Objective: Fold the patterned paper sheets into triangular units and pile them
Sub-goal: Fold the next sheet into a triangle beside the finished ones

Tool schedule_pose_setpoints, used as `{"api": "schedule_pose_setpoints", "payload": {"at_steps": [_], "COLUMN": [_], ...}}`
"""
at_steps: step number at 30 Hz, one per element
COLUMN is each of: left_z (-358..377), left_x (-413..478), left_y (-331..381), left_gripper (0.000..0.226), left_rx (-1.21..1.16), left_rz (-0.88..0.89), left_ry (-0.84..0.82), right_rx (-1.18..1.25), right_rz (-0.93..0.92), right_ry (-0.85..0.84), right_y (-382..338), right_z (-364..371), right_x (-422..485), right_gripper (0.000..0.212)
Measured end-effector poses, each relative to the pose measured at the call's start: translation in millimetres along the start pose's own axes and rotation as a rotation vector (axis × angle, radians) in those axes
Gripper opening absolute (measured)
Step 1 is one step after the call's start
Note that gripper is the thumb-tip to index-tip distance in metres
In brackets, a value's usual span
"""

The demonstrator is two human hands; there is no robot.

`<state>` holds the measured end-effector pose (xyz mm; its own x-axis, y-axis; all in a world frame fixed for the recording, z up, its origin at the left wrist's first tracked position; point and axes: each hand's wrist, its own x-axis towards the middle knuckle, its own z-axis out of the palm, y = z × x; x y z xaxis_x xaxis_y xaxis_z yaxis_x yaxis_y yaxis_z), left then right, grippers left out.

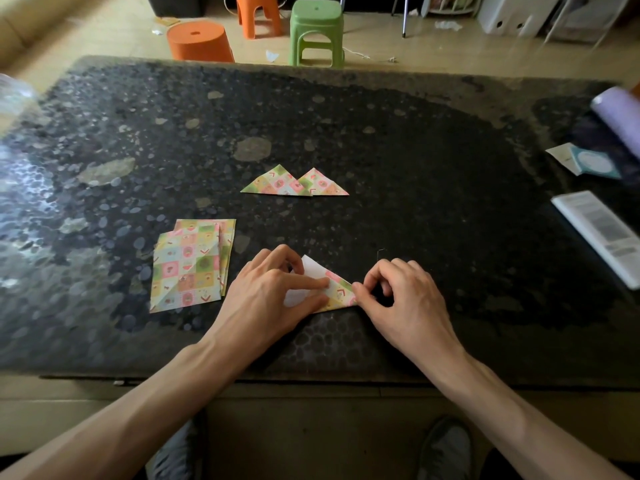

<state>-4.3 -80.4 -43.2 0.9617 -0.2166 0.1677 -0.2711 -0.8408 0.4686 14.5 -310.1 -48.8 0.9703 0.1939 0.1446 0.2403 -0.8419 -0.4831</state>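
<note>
A half-folded patterned sheet lies near the front edge of the dark stone table, its white underside showing at the top. My left hand presses it flat, with index finger and thumb on the paper. My right hand pinches the sheet's right corner with curled fingers. A stack of unfolded patterned sheets sits to the left of my left hand. Two finished triangular units lie side by side, overlapping slightly, toward the table's middle.
A white booklet and a teal-and-white packet lie at the right edge, with a lilac roll behind them. Clear plastic sits far left. Orange stools and a green stool stand on the floor beyond.
</note>
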Motion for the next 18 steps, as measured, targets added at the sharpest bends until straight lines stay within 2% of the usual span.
{"api": "schedule_pose_setpoints", "payload": {"at_steps": [7, 14, 18], "left_z": [3, 4, 4], "left_x": [1, 1, 1], "left_y": [-2, -3, -3], "left_gripper": [0.029, 0.03, 0.03], "left_rx": [-0.006, -0.013, -0.011], "left_rz": [-0.004, 0.0, 0.006], "left_ry": [0.008, 0.014, 0.022], "right_rx": [0.002, 0.0, -0.04], "right_rz": [-0.009, -0.021, -0.031], "right_ry": [0.039, 0.026, 0.039], "right_y": [-1, 0, -5], "right_z": [4, 3, 5], "right_x": [-4, -7, -12], "right_gripper": [0.032, 0.032, 0.04]}}
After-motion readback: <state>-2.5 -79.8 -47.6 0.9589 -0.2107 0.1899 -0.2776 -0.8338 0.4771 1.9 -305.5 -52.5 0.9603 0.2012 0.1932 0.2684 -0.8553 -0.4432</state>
